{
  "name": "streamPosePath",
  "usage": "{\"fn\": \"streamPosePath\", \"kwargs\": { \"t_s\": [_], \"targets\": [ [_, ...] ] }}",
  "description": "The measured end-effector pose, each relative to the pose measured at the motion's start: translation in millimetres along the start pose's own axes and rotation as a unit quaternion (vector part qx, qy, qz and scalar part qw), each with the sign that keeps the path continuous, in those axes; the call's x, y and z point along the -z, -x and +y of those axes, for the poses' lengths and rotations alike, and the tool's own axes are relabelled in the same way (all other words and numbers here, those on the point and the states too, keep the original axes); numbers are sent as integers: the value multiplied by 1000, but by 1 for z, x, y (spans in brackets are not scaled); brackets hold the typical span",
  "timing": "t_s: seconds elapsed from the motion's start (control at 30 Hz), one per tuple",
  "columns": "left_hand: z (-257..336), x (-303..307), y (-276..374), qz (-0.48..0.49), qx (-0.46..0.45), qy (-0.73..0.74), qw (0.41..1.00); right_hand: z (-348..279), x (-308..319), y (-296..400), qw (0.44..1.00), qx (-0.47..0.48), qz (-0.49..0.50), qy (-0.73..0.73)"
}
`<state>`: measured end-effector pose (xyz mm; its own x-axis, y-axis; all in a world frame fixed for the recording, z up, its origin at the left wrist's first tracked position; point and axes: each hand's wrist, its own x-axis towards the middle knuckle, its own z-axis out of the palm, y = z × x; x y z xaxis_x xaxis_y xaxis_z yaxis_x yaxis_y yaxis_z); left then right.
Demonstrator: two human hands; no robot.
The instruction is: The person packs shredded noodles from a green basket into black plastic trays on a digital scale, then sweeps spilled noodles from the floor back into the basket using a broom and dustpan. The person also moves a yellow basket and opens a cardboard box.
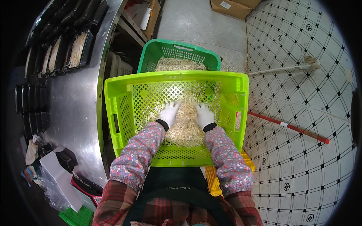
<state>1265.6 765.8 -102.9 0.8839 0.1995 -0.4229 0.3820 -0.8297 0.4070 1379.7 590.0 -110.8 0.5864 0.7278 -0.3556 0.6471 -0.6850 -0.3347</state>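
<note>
In front of me a lime-green plastic crate with lattice walls holds a heap of pale bean sprouts. Both my hands wear white gloves and reach into it. My left hand lies against the left side of the heap, thumb and fingers apart. Opposite it, my right hand touches the right side with its fingers spread. Neither hand closes around any sprouts that I can see. More sprouts are scattered over the crate's lattice. Just beyond, a darker green basket contains more sprouts, partly hidden by the crate's rim.
On the left, a stainless-steel table bears black plastic trays, some filled with sprouts. A red pole and a pale stick lie to the right. Yellow crates are beside me; a cardboard box is at the back.
</note>
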Motion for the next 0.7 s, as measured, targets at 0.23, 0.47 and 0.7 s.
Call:
{"fn": "streamPosePath", "kwargs": {
  "t_s": [0.23, 0.47, 0.7],
  "targets": [
    [-58, 28, 57, 28, -67, 7, 997, 54, 34, 16, 970, -65, 47, -230],
    [-16, 39, 79, 38, -223, -75, 971, 9, 55, 15, 915, -49, 34, -398],
    [-5, 6, 109, 98, 9, 42, 994, 13, 30, -8, 979, 6, -17, -204]
  ]
}}
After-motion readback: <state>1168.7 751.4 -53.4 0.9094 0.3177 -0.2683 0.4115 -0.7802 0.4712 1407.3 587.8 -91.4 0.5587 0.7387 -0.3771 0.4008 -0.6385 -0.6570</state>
